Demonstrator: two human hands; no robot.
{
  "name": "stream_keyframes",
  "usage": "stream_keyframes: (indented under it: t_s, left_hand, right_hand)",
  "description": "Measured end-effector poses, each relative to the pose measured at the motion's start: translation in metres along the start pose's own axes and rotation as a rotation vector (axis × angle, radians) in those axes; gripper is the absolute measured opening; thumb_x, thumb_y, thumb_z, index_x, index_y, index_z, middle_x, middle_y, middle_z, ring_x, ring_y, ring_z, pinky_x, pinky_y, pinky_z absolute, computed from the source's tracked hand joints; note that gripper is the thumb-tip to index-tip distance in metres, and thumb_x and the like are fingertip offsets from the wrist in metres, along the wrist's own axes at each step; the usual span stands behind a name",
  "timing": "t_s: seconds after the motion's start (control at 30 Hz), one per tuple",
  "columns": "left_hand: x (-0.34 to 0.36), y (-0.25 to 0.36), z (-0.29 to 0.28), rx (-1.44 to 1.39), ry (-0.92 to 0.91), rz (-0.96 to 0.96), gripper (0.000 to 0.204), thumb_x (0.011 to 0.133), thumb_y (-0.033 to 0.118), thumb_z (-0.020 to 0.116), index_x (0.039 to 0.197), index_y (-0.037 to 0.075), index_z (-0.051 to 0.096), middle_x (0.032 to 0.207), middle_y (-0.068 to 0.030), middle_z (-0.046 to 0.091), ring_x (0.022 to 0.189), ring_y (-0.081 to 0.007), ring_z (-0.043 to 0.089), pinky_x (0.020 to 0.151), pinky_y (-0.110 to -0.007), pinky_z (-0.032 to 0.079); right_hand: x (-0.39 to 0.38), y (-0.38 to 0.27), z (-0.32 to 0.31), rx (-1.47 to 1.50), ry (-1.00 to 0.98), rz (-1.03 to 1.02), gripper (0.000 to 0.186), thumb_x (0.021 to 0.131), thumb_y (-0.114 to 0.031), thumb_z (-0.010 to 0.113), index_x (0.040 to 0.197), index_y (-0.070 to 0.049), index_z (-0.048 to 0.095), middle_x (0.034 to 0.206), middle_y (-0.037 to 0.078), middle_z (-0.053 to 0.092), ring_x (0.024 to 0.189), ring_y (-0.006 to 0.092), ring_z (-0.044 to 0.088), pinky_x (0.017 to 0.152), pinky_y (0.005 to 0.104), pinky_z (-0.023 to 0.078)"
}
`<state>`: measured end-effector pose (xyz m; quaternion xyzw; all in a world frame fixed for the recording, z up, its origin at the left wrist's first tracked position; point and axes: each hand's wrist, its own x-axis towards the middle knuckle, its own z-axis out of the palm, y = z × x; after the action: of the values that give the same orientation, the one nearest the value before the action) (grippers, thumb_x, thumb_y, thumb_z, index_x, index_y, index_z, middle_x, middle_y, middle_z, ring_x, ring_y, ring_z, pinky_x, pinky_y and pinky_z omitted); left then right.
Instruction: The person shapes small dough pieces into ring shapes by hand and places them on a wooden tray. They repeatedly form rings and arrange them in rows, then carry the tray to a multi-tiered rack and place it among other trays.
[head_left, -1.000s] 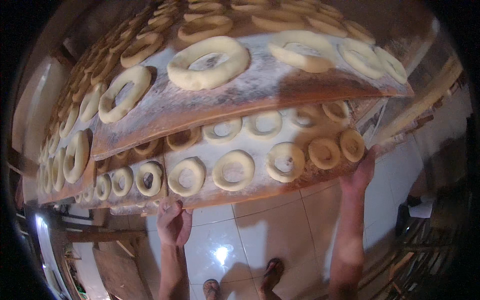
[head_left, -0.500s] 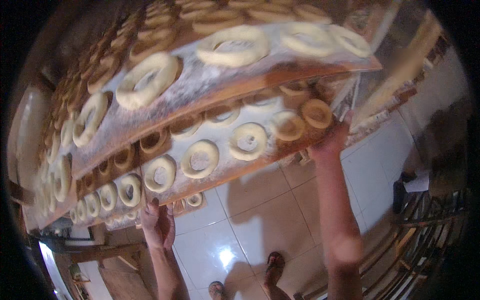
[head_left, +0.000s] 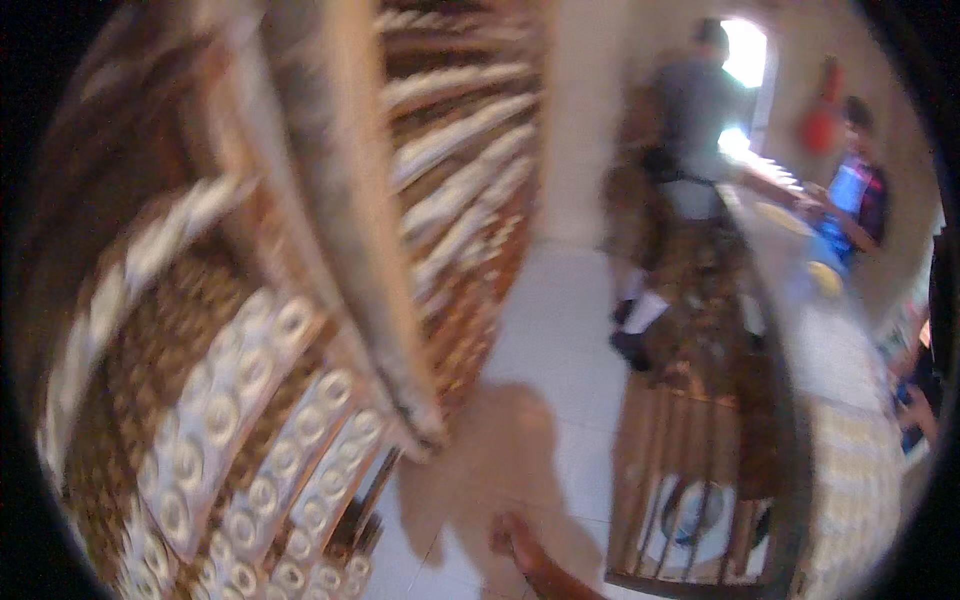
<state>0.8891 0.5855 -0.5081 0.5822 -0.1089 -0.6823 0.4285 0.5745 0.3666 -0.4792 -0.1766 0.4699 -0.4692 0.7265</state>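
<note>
My right hand (head_left: 515, 535) is low in the middle of the view, over the tiled floor, its forearm coming in from the lower edge. Motion blur smears its fingers, and no held thing can be made out. My left hand is out of view. To the left, ring-shaped pieces of dough (head_left: 222, 418) lie in rows on floury boards (head_left: 213, 478), stacked in tiers on a wooden rack. A wooden upright (head_left: 375, 200) of the rack stands between my right hand and the farther shelves.
More loaded shelves (head_left: 465, 170) rise behind the upright. On the right runs a long table (head_left: 840, 350) with pale pieces on it, beside a slatted wooden frame (head_left: 690, 480). One person (head_left: 690, 110) stands at the far end, another (head_left: 860, 195) across the table. White tiled floor (head_left: 560, 330) lies between.
The view has swung right, bringing in the aisle, table and people. My hands were at the edge of a dough-ring board; now only the right shows, lower and away from the boards.
</note>
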Motion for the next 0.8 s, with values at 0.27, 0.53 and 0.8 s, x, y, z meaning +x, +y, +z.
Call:
stream_keyframes:
  t_s: [0.27, 0.53, 0.8]
  left_hand:
    - [0.010, 0.094, 0.247, 1.084, -0.462, -0.267, 0.047, 0.095, 0.029, 0.056, 0.135, 0.007, 0.046, 0.132, -0.0145, 0.055, 0.123, -0.0312, 0.052, 0.105, -0.046, 0.037]
    - [-0.024, 0.101, 0.533, 1.765, -0.820, 0.610, 0.035, 0.092, 0.021, 0.061, 0.122, 0.004, 0.061, 0.117, -0.0154, 0.066, 0.108, -0.0268, 0.063, 0.095, -0.039, 0.047]
    - [-0.165, 0.031, 0.787, 1.317, -1.190, 1.358, 0.033, 0.093, 0.019, 0.057, 0.121, 0.003, 0.057, 0.121, -0.0197, 0.059, 0.111, -0.0380, 0.057, 0.093, -0.045, 0.047]
  right_hand:
    - [-0.292, -0.069, -0.087, -1.215, -0.095, -0.853, 0.033, 0.090, -0.025, 0.060, 0.113, -0.002, 0.060, 0.105, 0.020, 0.060, 0.097, 0.0370, 0.059, 0.082, 0.0461, 0.048]
    - [-0.468, -0.267, -0.131, -0.883, 1.001, -0.347, 0.031, 0.097, -0.033, 0.046, 0.103, -0.007, 0.062, 0.094, 0.022, 0.065, 0.087, 0.0404, 0.063, 0.078, 0.0484, 0.050]
    - [-0.466, -0.321, -0.202, -1.126, 1.323, -0.278, 0.027, 0.093, -0.027, 0.050, 0.100, -0.005, 0.064, 0.089, 0.019, 0.065, 0.086, 0.0379, 0.063, 0.079, 0.0503, 0.048]
